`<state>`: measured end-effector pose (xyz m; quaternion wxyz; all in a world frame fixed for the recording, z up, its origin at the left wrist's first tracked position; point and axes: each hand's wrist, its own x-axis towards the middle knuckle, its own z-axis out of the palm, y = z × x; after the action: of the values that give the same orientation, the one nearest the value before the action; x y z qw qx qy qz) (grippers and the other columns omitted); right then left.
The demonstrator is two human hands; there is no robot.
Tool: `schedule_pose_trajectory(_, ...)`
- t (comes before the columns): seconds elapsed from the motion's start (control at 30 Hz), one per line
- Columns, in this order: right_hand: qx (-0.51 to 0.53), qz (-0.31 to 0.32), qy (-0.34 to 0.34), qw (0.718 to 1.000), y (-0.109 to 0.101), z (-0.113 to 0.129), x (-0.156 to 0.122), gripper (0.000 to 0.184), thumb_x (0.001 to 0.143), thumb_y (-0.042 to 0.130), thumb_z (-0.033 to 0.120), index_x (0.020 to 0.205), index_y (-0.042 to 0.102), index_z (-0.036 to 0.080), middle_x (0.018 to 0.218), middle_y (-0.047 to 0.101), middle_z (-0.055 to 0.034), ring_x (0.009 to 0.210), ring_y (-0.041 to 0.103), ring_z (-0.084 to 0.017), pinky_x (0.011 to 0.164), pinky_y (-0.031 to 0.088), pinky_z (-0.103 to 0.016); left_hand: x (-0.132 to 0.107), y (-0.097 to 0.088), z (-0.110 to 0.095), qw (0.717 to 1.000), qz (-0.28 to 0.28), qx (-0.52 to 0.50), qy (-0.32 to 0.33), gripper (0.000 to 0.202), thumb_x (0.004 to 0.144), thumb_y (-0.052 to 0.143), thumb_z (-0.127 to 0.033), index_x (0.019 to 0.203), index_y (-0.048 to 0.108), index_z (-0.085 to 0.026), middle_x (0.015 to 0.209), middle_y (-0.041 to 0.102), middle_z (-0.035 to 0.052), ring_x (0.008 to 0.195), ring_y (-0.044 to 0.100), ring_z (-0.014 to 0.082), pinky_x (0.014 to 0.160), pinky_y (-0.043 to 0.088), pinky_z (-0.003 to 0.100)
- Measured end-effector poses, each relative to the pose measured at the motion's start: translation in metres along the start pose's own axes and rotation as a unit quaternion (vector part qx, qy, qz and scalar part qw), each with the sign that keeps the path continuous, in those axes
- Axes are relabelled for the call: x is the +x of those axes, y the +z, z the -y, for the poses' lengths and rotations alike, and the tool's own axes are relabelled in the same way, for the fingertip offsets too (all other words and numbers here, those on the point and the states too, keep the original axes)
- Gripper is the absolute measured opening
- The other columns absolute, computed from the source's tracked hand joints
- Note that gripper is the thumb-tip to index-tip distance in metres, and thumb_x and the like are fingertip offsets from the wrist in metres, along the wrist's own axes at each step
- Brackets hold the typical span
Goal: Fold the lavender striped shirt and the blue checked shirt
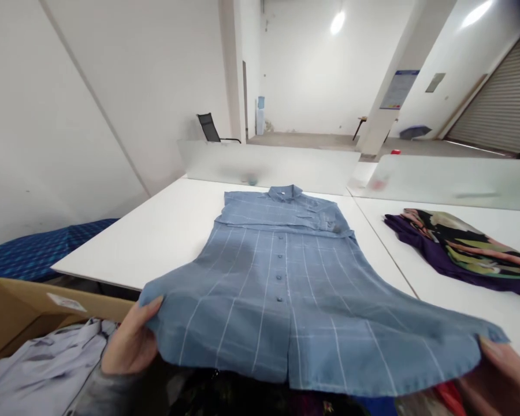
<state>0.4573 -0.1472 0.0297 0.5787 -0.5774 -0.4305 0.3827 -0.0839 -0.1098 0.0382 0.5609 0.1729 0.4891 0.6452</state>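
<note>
A blue shirt with white check lines and a row of buttons lies front up, its collar toward the far side of the white table. Its lower part stretches out over the near edge, lifted between my two hands. My left hand pinches the left hem corner, thumb on top. At the right, my right hand grips the other hem corner, partly cut off by the frame edge. Across the chest the cloth is bunched in a crosswise fold.
A cardboard box with a pale grey garment stands at the near left. Dark and coloured clothes lie below the hem. On the right are folded patterned and purple garments. Frosted dividers line the table's back.
</note>
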Motion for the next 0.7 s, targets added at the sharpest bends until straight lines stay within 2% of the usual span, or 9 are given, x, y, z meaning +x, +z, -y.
schedule_pose_trajectory(0.07, 0.082, -0.03, -0.033, 0.996, 0.036, 0.033, 0.033, 0.015, 0.081, 0.058, 0.048, 0.088, 0.07, 0.04, 0.092, 0.066, -0.0125, 0.07, 0.065, -0.02, 0.063, 0.053, -0.037, 0.024, 0.03, -0.019, 0.999, 0.03, -0.031, 0.021, 0.03, 0.066, 0.074, -0.021, 0.095, 0.069, -0.015, 0.088, 0.075, 0.0047, 0.091, 0.071, 0.0266, 0.076, 0.061, 0.032)
schedule_pose_trajectory(0.2, 0.206, 0.024, -0.092, 0.974, 0.088, 0.075, 0.135, 0.008, 0.079, 0.061, 0.031, 0.071, 0.065, 0.031, 0.076, 0.063, -0.0031, 0.069, 0.064, -0.013, 0.072, 0.055, -0.032, 0.102, 0.104, -0.049, 0.982, 0.145, -0.089, 0.078, 0.011, 0.078, 0.061, -0.015, 0.087, 0.067, -0.011, 0.083, 0.073, 0.0064, 0.077, 0.071, 0.0195, 0.069, 0.06, 0.027)
schedule_pose_trajectory(0.3, 0.251, 0.027, -0.084, 0.964, 0.11, 0.073, 0.229, 0.009, 0.071, 0.068, 0.028, 0.071, 0.059, 0.024, 0.072, 0.065, 0.0001, 0.069, 0.065, -0.014, 0.078, 0.056, -0.038, 0.177, 0.161, -0.059, 0.979, 0.169, -0.059, 0.098, 0.012, 0.083, 0.051, -0.011, 0.087, 0.062, -0.011, 0.082, 0.071, 0.0077, 0.076, 0.07, 0.0173, 0.07, 0.06, 0.03)
schedule_pose_trajectory(0.37, 0.237, -0.006, -0.063, 0.97, 0.125, 0.059, 0.285, 0.02, 0.064, 0.073, 0.028, 0.07, 0.055, 0.021, 0.07, 0.065, 0.0003, 0.068, 0.065, -0.015, 0.072, 0.058, -0.036, 0.224, 0.193, -0.057, 0.983, 0.135, 0.031, 0.121, 0.013, 0.086, 0.046, -0.012, 0.086, 0.059, -0.012, 0.086, 0.069, 0.0085, 0.083, 0.069, 0.0169, 0.077, 0.058, 0.032)
schedule_pose_trajectory(0.43, 0.195, -0.038, -0.038, 0.979, 0.141, 0.037, 0.328, 0.025, 0.061, 0.076, 0.028, 0.07, 0.054, 0.02, 0.071, 0.064, -0.0003, 0.068, 0.064, -0.015, 0.064, 0.058, -0.032, 0.263, 0.212, -0.047, 0.977, 0.097, 0.129, 0.137, 0.01, 0.088, 0.047, -0.018, 0.085, 0.056, -0.014, 0.089, 0.067, 0.0087, 0.09, 0.068, 0.0175, 0.082, 0.056, 0.034)
schedule_pose_trajectory(0.5, 0.154, -0.053, -0.02, 0.986, 0.155, 0.013, 0.352, 0.026, 0.059, 0.077, 0.028, 0.074, 0.058, 0.019, 0.075, 0.065, -0.0015, 0.071, 0.064, -0.016, 0.058, 0.057, -0.029, 0.287, 0.216, -0.035, 0.968, 0.067, 0.196, 0.142, 0.01, 0.084, 0.057, -0.025, 0.085, 0.055, -0.016, 0.093, 0.065, 0.0088, 0.098, 0.066, 0.021, 0.085, 0.054, 0.04)
schedule_pose_trajectory(0.57, 0.129, -0.06, -0.016, 0.99, 0.159, -0.008, 0.359, 0.03, 0.056, 0.079, 0.028, 0.079, 0.062, 0.019, 0.08, 0.066, -0.0027, 0.075, 0.064, -0.017, 0.06, 0.057, -0.031, 0.293, 0.206, -0.022, 0.956, 0.047, 0.244, 0.154, 0.019, 0.074, 0.067, -0.028, 0.084, 0.055, -0.016, 0.098, 0.064, 0.0089, 0.108, 0.061, 0.0261, 0.092, 0.05, 0.047)
schedule_pose_trajectory(0.63, 0.105, -0.072, -0.025, 0.992, 0.154, -0.022, 0.348, 0.034, 0.052, 0.082, 0.029, 0.08, 0.065, 0.018, 0.083, 0.067, -0.0037, 0.081, 0.064, -0.02, 0.07, 0.058, -0.036, 0.284, 0.185, -0.011, 0.937, 0.051, 0.292, 0.184, 0.025, 0.066, 0.073, -0.029, 0.083, 0.059, -0.017, 0.106, 0.064, 0.0093, 0.119, 0.053, 0.0299, 0.103, 0.041, 0.05)
schedule_pose_trajectory(0.7, 0.026, -0.054, -0.088, 0.994, 0.143, -0.029, 0.322, 0.035, 0.056, 0.081, 0.036, 0.084, 0.068, 0.018, 0.09, 0.069, -0.006, 0.092, 0.064, -0.024, 0.086, 0.055, -0.044, 0.268, 0.158, 0.002, 0.903, 0.094, 0.342, 0.243, 0.028, 0.064, 0.074, -0.03, 0.088, 0.064, -0.019, 0.121, 0.061, 0.0091, 0.128, 0.047, 0.0307, 0.113, 0.03, 0.048)
